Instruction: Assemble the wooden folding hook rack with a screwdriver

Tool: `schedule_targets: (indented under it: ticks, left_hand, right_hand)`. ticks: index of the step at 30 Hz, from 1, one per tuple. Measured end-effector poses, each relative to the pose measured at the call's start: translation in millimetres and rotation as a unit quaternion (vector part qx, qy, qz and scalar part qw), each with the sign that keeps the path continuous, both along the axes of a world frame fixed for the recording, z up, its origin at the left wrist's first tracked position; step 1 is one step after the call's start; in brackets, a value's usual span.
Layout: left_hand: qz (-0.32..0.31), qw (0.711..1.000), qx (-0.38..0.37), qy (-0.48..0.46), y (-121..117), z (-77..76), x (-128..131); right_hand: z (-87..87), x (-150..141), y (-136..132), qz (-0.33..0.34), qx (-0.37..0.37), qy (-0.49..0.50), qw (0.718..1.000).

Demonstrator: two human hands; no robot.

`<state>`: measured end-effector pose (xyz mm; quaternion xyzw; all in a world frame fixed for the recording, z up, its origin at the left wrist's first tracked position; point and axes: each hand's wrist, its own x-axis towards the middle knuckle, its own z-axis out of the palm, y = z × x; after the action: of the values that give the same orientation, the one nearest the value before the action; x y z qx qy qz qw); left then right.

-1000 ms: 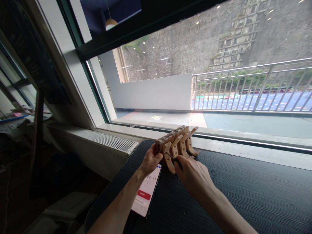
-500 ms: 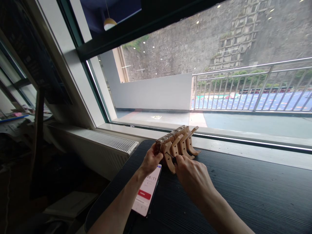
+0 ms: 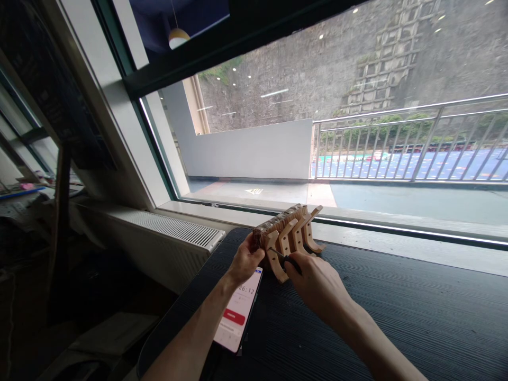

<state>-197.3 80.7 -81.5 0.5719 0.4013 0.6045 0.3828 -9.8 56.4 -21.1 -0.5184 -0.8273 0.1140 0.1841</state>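
A wooden coat rack (image 3: 281, 218), a bark-edged board with several curved wooden hooks, is held on the black table. Its near-left end is in the grip of my left hand (image 3: 246, 260), thumb in front. My right hand (image 3: 313, 275) is closed round the dark handle of a screwdriver (image 3: 292, 262). The thin shaft points left to the upper hole of the nearest hook (image 3: 274, 258); I cannot tell whether the tip sits in a screw. Lower down, that hook shows a second dark hole.
A phone (image 3: 237, 317) with a running timer lies under my left forearm on the black table (image 3: 381, 307). A white radiator (image 3: 186, 233) stands left of the table. Beyond the rack are the windowsill (image 3: 357, 233) and window.
My right hand has turned and its fingers have shifted on the screwdriver, showing more of the handle. My left hand and the rack stay nearly in place.
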Motion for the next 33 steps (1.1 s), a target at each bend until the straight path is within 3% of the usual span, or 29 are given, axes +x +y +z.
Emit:
schedule_targets:
  ticks: [5, 15, 28, 33]
  left_hand:
    - [-0.008, 1.000, -0.003, -0.005, 1, -1.1, -1]
    - [0.006, 1.000, 0.007, 0.002, 1, -0.1, 1]
    - [0.014, 1.000, -0.003, 0.009, -2, 3.0, 2]
    - [0.007, 1.000, -0.007, 0.009, -1, 1.7, 1]
  right_hand:
    - [1.3, -1, -7, 0.014, 0.022, -0.013, 1.000]
    - [4.2, -9, -17, 0.020, 0.087, -0.141, 0.986]
    - [-6.3, 1, 2, 0.020, -0.029, -0.012, 0.999]
    - [-4.4, -3, -2, 0.008, -0.011, -0.024, 1.000]
